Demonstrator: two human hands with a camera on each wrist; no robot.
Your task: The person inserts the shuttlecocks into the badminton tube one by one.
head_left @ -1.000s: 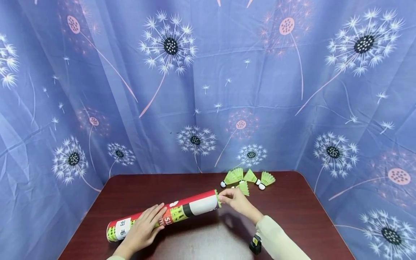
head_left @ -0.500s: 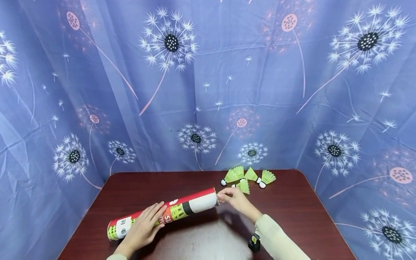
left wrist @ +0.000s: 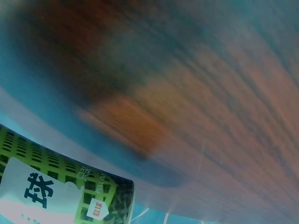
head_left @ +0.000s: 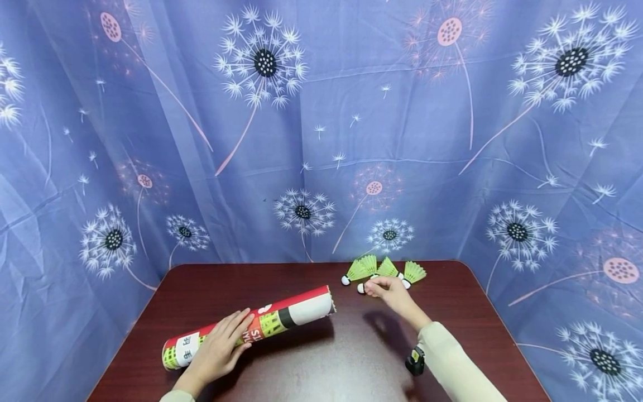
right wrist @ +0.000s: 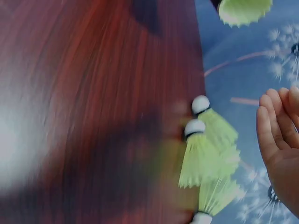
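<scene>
A long red, white and yellow-green shuttlecock tube (head_left: 271, 321) slants across the table, its mouth end to the right and apparently raised. My left hand (head_left: 218, 346) holds it near the middle, fingers over the top and thumb on the near side. The left wrist view shows the tube's printed end (left wrist: 51, 186). To the right, my right hand (head_left: 397, 298) hovers by a near shuttlecock (head_left: 360, 288), hiding its skirt. In the right wrist view the right hand's fingers (right wrist: 266, 133) are loosely bent and hold nothing visible. Yellow-green skirt edging (right wrist: 243, 13) shows at the tube's mouth there.
Several yellow-green shuttlecocks with white heads, one of them a right-hand shuttlecock (head_left: 414, 272), lie close together near the table's back edge. The dark red wooden table (head_left: 326, 368) has rounded back corners. A blue dandelion-print curtain (head_left: 321, 139) hangs around it.
My right hand has left the tube's mouth and moved right to the shuttlecocks. The green skirt at the mouth has gone further in. The left hand keeps its hold; the tube's mouth shifts slightly.
</scene>
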